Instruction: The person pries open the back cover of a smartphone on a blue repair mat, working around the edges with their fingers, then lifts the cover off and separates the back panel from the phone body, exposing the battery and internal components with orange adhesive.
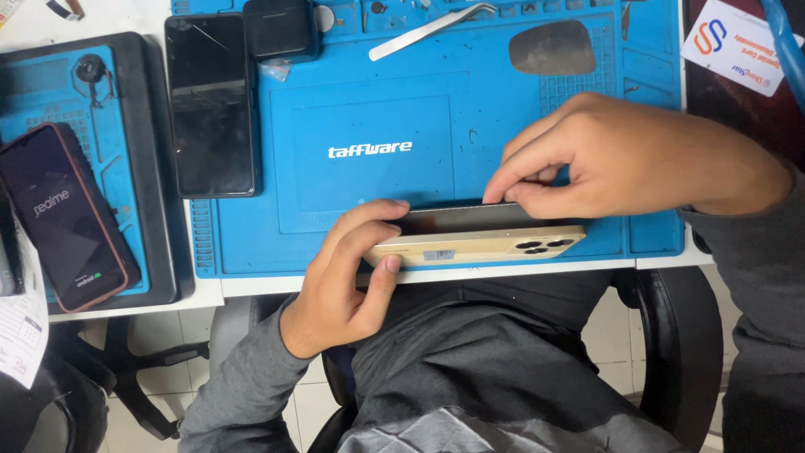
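Note:
A gold smartphone [478, 243] stands on its long edge at the near edge of the blue work mat [377, 109], its back with the camera lenses facing me. My left hand [348, 277] grips its left end, thumb on the gold back and fingers over the top. My right hand [620, 155] pinches the top edge of the phone near its middle-right, fingertips pressed together along the dark screen side. What lies between those fingertips is hidden.
A black phone [210, 105] lies face up at the mat's left edge, a small black box [281, 29] behind it. Metal tweezers [432, 29] rest at the back. Another phone [63, 214] with a lit screen lies on a second mat far left.

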A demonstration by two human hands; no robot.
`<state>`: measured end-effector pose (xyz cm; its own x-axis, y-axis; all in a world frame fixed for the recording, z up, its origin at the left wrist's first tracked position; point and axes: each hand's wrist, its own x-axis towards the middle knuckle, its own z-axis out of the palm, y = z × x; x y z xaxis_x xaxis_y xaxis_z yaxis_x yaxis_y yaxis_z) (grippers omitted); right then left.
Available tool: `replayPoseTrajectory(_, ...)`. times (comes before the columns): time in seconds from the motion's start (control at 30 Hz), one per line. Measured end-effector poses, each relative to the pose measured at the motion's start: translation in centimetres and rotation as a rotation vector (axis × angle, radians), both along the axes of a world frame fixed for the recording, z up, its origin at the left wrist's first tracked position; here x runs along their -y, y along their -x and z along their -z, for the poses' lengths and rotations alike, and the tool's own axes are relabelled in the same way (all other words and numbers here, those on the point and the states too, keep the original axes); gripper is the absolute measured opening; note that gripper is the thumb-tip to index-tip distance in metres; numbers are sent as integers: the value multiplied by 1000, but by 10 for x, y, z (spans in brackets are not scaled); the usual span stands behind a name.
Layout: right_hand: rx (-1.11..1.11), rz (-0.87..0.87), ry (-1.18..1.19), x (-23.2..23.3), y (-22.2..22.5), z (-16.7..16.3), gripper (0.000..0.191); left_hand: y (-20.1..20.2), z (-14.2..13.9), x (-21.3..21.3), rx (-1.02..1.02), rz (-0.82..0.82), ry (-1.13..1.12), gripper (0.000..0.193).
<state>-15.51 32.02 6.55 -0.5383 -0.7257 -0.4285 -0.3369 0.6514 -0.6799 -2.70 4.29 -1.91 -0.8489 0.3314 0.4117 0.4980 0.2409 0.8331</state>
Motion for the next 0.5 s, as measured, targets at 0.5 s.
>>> replayPoseTrajectory(0.5, -39, -116, 212, -13, 2, -2, 24, 0, 1, -1, -7, 5, -1, 23)
